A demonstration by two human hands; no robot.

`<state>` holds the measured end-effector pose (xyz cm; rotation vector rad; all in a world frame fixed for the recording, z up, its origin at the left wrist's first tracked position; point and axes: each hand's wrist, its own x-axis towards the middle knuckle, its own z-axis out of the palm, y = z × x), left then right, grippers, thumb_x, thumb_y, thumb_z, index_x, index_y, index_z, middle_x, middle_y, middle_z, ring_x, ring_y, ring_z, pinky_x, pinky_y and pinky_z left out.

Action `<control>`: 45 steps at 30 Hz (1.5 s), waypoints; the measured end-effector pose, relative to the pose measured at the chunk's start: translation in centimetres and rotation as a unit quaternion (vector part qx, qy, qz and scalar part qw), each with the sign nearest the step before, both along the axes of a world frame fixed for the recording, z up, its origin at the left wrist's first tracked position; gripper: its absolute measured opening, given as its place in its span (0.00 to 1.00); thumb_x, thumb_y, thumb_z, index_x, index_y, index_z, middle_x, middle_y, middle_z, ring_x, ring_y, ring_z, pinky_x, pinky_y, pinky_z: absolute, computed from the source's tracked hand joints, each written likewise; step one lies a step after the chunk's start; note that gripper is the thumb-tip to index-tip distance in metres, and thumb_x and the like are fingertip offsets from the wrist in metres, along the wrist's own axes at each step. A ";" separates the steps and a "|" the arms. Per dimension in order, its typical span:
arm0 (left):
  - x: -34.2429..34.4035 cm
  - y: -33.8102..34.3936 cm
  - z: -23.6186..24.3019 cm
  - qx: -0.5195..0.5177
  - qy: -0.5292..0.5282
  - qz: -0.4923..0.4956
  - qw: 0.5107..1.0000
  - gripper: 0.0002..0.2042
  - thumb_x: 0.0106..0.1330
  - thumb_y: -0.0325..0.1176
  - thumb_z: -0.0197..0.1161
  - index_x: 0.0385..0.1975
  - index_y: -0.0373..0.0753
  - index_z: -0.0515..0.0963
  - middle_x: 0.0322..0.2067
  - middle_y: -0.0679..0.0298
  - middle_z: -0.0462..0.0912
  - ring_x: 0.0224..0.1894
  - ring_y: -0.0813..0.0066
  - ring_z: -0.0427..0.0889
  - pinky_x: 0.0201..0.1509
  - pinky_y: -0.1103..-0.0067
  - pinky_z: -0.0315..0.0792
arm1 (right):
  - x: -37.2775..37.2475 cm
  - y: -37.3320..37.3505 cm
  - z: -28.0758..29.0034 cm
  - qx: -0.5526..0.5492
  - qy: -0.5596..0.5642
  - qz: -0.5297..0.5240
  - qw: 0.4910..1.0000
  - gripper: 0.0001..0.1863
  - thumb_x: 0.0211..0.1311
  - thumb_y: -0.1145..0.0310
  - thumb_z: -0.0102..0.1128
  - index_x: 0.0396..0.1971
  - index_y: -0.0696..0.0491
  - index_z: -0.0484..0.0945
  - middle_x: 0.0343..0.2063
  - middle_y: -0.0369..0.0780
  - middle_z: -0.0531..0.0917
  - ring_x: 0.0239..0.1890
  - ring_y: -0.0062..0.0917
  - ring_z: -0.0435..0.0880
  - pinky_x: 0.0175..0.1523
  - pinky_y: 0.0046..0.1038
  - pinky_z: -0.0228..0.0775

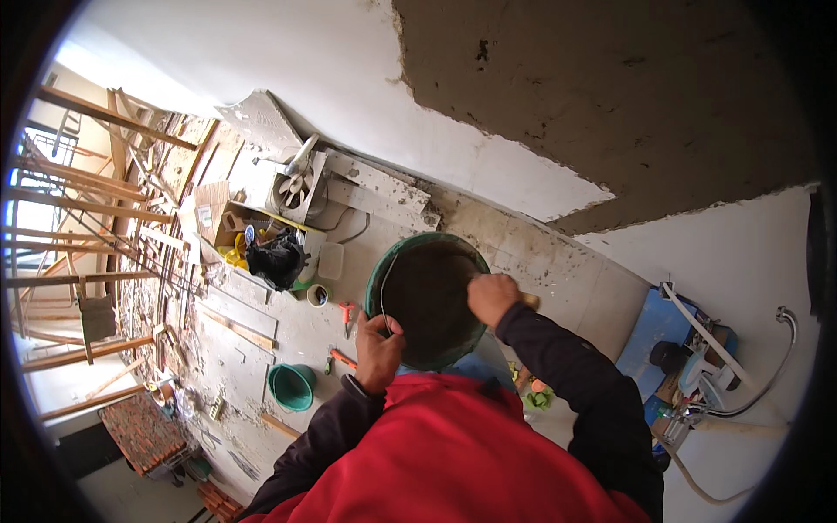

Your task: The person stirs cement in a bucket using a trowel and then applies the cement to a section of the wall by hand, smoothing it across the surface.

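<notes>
A round green bucket (377, 281) is right in front of me, with a dark grey-brown mass inside it. My left hand (380, 356) is closed at its near left rim, where the thin wire handle (384, 292) runs down to the fingers. Over the right side of the opening, my right hand (493, 298) is a fist. A tan end like a wooden handle (529, 301) sticks out beyond that fist; whatever else belongs to it is hidden.
To the left lie a smaller green bucket (291, 387), an orange-handled tool (346, 315) and a box of supplies (228, 228). A fan (295, 187) stands by the wall. Wooden poles (87, 199) rise farther left. At right are a blue board (649, 336) and a hose (789, 344).
</notes>
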<state>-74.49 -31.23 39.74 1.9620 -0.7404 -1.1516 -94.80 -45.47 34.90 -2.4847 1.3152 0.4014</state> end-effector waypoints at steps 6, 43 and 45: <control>-1.0 -0.1 2.3 -0.032 0.006 0.035 0.999 0.04 0.46 0.20 0.59 0.18 0.38 0.73 0.31 0.57 0.70 0.43 0.64 0.72 0.51 0.75 0.66 | -1.8 0.5 5.5 0.085 -0.048 0.073 0.993 0.11 0.57 0.65 0.55 0.23 0.53 0.83 0.25 0.46 0.85 0.31 0.42 0.86 0.37 0.40 0.78; -3.8 -2.6 7.2 -0.120 -0.073 0.072 0.988 0.05 0.48 0.18 0.55 0.18 0.36 0.77 0.24 0.52 0.78 0.61 0.48 0.64 0.69 0.69 0.52 | -1.1 -3.1 5.2 0.084 0.021 0.092 0.992 0.11 0.52 0.65 0.58 0.27 0.55 0.85 0.28 0.49 0.85 0.34 0.44 0.85 0.43 0.42 0.76; -4.8 -2.0 7.1 -0.098 -0.051 0.102 0.989 0.05 0.48 0.19 0.55 0.18 0.36 0.77 0.22 0.51 0.76 0.59 0.48 0.66 0.67 0.71 0.56 | -3.0 -2.8 5.5 0.127 0.002 0.086 0.988 0.12 0.54 0.63 0.59 0.30 0.54 0.84 0.28 0.49 0.85 0.35 0.46 0.84 0.44 0.43 0.76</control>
